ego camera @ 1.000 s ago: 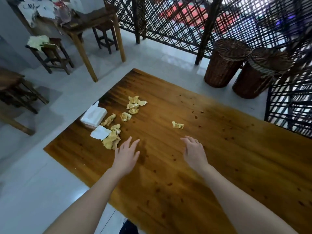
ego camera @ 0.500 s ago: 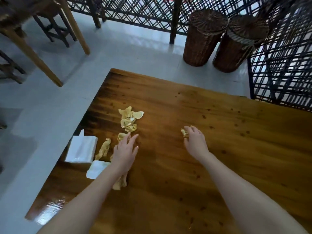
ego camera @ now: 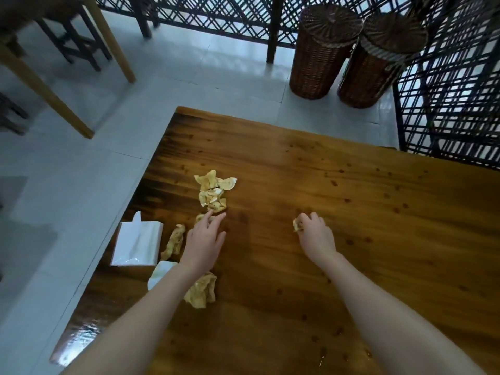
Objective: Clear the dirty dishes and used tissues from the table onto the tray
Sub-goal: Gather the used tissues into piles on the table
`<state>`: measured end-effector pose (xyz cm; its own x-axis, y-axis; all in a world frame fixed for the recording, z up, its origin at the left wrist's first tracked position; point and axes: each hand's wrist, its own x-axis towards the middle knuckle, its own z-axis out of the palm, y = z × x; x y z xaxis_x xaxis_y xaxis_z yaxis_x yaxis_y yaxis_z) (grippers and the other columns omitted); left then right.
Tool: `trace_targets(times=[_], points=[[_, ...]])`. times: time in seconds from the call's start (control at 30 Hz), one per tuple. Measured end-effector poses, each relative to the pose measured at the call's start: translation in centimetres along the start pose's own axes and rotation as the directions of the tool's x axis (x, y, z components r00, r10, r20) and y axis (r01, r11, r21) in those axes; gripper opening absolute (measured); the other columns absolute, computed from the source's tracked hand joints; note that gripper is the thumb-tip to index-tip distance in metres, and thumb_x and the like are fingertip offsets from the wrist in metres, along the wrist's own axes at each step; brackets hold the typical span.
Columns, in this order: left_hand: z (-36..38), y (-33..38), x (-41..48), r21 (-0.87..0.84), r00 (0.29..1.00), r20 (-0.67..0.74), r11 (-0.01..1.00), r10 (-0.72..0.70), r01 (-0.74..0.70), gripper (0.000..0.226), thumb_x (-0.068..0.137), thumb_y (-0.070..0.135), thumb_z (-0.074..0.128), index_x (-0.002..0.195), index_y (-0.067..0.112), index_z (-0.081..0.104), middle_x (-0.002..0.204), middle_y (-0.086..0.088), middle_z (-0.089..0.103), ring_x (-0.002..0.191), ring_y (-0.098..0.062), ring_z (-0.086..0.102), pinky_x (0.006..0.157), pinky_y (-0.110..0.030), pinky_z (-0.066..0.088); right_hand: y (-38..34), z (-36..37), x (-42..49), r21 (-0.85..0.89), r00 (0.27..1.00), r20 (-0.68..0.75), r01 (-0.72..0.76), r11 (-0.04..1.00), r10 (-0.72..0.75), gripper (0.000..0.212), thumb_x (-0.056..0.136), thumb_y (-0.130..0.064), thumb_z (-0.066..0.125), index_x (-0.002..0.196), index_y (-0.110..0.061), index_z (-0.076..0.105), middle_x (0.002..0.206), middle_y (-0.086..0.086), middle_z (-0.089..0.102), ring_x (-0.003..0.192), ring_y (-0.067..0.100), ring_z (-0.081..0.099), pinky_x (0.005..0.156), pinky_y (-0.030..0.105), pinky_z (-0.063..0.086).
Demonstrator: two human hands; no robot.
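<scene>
Your right hand (ego camera: 315, 238) closes over a small crumpled yellow tissue (ego camera: 297, 226) on the wooden table (ego camera: 365, 239), the fingers (ego camera: 313, 218) curled down around it so that only its left edge shows beside the knuckles. Your left hand (ego camera: 203, 246) lies flat and open above the boards, fingers spread and gripping nothing, the index fingertip touching the near edge of a cluster of stained tissues (ego camera: 213, 192) that lies just beyond it. Another small wad (ego camera: 199, 218) peeks out just left of those fingertips, partly hidden by them. A twisted tissue (ego camera: 174, 242) lies just to the left of that hand, between it and a white tissue pack (ego camera: 138, 243) that sits at the table's left edge with a sheet standing up from its slot. Behind the left wrist, toward you, a larger crumpled wad (ego camera: 201, 292) rests on the wood, touching a white tissue (ego camera: 159, 273) that your forearm partly covers. The two hands are well apart, with bare varnished wood between them. Beyond the table's far edge, two lidded wicker baskets (ego camera: 351, 55) stand side by side on the pale tiled floor (ego camera: 67, 185) against a dark lattice screen (ego camera: 446, 85).
</scene>
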<state>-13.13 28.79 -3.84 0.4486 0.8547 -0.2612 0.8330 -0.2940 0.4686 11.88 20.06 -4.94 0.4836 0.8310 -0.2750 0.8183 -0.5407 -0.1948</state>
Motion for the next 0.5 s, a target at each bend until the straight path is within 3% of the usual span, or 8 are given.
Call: trace_targets(times=[0.23, 0.5], points=[[-0.9, -1.2, -5.3, -0.033, 0.991, -0.059, 0.992, -0.12, 0.119, 0.045, 0.101, 0.033, 0.042, 0.145, 0.032, 0.035, 0.157, -0.001, 0.025, 0.145, -0.023, 0.023, 0.117, -0.045, 0.026, -4.6, 0.4, -4.8, 0.105, 0.981, -0.05, 0.192, 0.976, -0.188, 0.021, 0.092, -0.009, 0.054, 0.107, -0.023, 0.054, 0.1, -0.001, 0.049, 0.091, 0.018, 0.049, 0.075, 0.03, 0.046], [-2.2, -3.8, -13.7, 0.002, 0.966, -0.125, 0.974, -0.227, 0.229, 0.047, 0.1, 0.036, 0.044, 0.145, 0.029, 0.035, 0.154, -0.002, 0.029, 0.14, -0.024, 0.033, 0.113, -0.046, 0.03, -8.4, 1.5, -10.9, 0.137, 0.926, 0.021, 0.371, 0.918, -0.377, 0.025, 0.093, -0.012, 0.052, 0.115, -0.025, 0.052, 0.106, 0.0, 0.048, 0.098, 0.021, 0.049, 0.078, 0.032, 0.045]])
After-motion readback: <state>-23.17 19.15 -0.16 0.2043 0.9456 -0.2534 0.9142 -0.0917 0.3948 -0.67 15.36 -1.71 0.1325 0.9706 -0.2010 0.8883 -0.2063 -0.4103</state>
